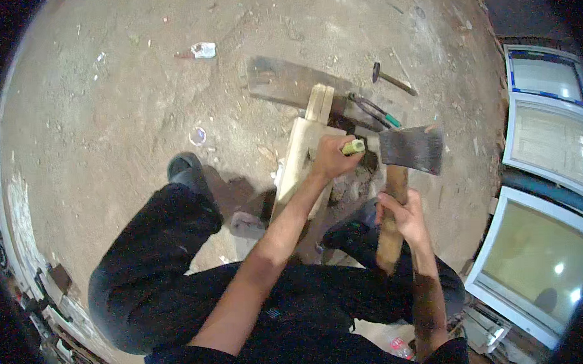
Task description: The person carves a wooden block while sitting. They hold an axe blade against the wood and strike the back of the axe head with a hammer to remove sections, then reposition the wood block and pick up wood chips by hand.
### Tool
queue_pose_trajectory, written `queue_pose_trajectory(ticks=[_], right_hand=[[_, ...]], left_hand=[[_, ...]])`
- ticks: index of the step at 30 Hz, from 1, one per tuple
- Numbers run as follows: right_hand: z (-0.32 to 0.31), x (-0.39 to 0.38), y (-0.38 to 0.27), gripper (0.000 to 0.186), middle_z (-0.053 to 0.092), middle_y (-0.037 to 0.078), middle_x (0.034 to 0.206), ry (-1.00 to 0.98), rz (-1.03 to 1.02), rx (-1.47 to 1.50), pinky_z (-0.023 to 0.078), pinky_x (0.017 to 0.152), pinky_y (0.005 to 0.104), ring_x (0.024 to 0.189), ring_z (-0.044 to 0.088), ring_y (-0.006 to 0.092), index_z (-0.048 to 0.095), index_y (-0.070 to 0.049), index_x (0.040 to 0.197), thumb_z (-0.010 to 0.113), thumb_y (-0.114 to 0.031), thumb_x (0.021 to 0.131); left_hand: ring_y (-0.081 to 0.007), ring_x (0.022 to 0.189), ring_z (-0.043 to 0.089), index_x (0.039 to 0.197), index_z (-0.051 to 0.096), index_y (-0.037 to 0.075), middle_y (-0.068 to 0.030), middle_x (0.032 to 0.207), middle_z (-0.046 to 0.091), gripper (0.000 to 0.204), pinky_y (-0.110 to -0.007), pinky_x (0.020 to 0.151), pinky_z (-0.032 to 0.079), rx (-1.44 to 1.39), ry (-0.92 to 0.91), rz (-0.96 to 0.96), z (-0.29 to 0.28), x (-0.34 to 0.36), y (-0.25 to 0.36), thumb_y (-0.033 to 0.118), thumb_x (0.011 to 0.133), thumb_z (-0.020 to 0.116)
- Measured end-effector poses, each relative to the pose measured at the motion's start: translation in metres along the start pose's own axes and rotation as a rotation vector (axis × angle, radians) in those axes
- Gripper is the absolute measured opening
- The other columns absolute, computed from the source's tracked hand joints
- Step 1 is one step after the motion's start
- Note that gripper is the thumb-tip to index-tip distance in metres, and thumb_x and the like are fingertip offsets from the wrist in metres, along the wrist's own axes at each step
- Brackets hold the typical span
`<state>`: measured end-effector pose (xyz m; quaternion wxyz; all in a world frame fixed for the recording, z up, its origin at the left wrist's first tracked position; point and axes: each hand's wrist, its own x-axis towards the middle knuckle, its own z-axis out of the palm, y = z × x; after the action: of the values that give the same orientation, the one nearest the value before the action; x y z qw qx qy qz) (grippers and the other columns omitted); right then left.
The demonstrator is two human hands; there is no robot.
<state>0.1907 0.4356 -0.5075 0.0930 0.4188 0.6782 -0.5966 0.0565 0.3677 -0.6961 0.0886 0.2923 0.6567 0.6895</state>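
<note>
My left hand (332, 155) is closed around a short pale yellowish piece (355, 147), perhaps a handle, over the right side of a light wooden beam (291, 175); its lower part is hidden. A dark hole shows in the beam, and narrow pale wood pieces (319, 101) extend from its far end. My right hand (405, 213) grips the wooden handle of an axe, whose broad steel head (410, 151) is raised just right of my left hand.
A weathered board (274, 78) lies behind the beam, beside green-handled pliers (388, 119) and a hammer (396, 81). Framed glass panes (528, 250) line the right side. My legs and dark shoe (183, 168) border the work; scrap (61, 280) lies along the left edge.
</note>
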Motion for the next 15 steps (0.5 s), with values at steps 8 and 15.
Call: queue_pose_trajectory(ticks=[8,15], right_hand=[[0.025,-0.003,0.044,0.010,0.061,0.005,0.071,0.112,-0.177,-0.048,0.049,0.058,0.0288,0.062,0.061,0.0149,0.057,-0.001,0.097,0.061,-0.009,0.096],[0.024,-0.005,0.059,0.023,0.061,0.001,0.065,0.283,-0.078,-0.085,0.041,0.051,0.0243,0.056,0.054,0.0076,0.066,-0.001,0.082,0.071,-0.021,0.092]], left_hand=[[-0.0286,0.063,0.065,0.080,0.067,0.011,-0.0077,0.070,0.064,0.023,-0.039,0.056,0.052,0.040,-0.120,0.228,0.001,-0.024,-0.005,0.024,0.065,0.078],[-0.0293,0.058,0.063,0.070,0.062,0.011,-0.0091,0.064,0.060,0.020,-0.040,0.051,0.048,0.102,-0.118,0.186,0.003,-0.025,-0.005,0.024,0.069,0.077]])
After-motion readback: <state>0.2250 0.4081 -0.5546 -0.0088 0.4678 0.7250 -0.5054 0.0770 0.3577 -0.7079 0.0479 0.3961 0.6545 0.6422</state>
